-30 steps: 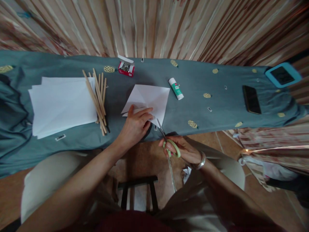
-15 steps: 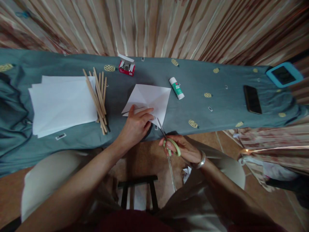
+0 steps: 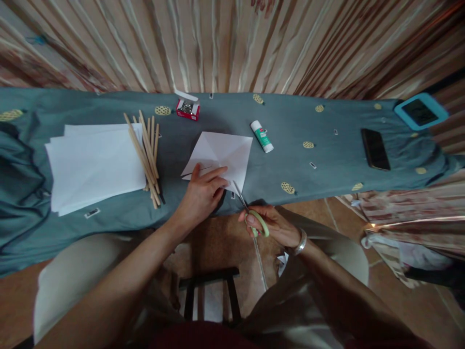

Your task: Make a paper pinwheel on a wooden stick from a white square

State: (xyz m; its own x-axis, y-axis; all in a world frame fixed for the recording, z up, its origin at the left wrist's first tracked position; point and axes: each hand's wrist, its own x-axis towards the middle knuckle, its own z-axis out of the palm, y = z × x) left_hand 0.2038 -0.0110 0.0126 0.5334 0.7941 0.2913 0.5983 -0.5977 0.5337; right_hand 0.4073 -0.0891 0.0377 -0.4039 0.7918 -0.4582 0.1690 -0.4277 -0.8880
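A creased square of white paper (image 3: 232, 148) lies on the cloth-covered table in front of me, with a slit running in from its left corner. My left hand (image 3: 203, 190) rests on its near edge, fingers stretched out over the sheet. In my right hand (image 3: 271, 223) is a pair of scissors (image 3: 259, 223) with light green handles, thumb and fingers in the loops. Their blades point up and left, at the paper's near right corner. Whether the blades are apart is too small to tell.
Left of the paper lie several wooden sticks (image 3: 147, 160) over a stack of white sheets (image 3: 94, 169). Behind stands an open red box (image 3: 188, 109) of small metal pieces. A glue stick (image 3: 262, 137), a dark phone (image 3: 375, 149) and a blue-framed device (image 3: 421, 112) lie to the right.
The view has shifted slightly, so the table items sit a little lower in the picture. My hands, the scissors and the paper keep nearly the same places relative to each other.
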